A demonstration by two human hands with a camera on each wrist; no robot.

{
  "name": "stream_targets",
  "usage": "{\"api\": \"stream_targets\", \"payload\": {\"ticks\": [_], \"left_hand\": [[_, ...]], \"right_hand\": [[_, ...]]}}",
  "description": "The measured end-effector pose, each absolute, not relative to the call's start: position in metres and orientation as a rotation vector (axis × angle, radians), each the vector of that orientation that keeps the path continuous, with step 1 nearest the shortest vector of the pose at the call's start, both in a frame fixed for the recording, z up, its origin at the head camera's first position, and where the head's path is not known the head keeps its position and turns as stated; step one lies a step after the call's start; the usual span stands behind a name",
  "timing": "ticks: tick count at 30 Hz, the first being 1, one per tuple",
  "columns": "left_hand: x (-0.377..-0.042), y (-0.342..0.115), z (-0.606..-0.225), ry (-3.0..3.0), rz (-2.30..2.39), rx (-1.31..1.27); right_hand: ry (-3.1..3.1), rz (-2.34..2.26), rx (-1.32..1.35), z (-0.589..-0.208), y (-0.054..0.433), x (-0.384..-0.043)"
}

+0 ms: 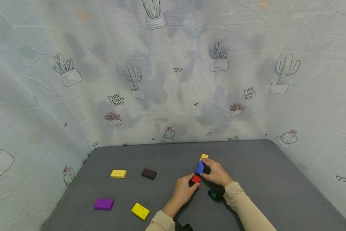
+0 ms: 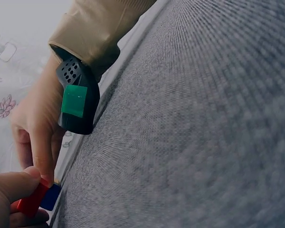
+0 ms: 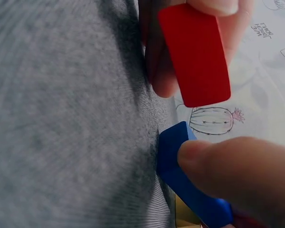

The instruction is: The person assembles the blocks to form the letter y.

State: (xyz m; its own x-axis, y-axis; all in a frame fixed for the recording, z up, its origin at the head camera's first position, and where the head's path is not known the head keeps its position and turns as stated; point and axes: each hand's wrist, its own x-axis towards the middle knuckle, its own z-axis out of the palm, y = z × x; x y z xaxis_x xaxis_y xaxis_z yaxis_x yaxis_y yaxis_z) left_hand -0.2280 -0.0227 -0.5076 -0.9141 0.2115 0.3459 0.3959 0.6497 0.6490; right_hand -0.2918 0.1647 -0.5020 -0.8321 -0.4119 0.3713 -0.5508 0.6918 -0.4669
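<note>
Your left hand pinches the red block between thumb and fingers, and your right hand grips the blue block the same way. The red block is just beside the blue block's near end, with a narrow gap showing in the right wrist view. At the blue block's far end you have the far yellow block on the grey table. To your left lie a pale yellow block, a brown block, a purple block and a bright yellow block, all well apart.

smooth, matt red block and blue block; rough, ribbed grey cloth.
</note>
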Motion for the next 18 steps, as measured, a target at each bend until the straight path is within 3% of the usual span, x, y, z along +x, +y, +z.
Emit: {"api": "stream_targets", "payload": {"ticks": [18], "left_hand": [[-0.2263, -0.0238, -0.5092, -2.61, -1.123, -0.513]], "right_hand": [[-2.742, 0.868, 0.863, -0.4995, 0.1674, -0.2906]]}}
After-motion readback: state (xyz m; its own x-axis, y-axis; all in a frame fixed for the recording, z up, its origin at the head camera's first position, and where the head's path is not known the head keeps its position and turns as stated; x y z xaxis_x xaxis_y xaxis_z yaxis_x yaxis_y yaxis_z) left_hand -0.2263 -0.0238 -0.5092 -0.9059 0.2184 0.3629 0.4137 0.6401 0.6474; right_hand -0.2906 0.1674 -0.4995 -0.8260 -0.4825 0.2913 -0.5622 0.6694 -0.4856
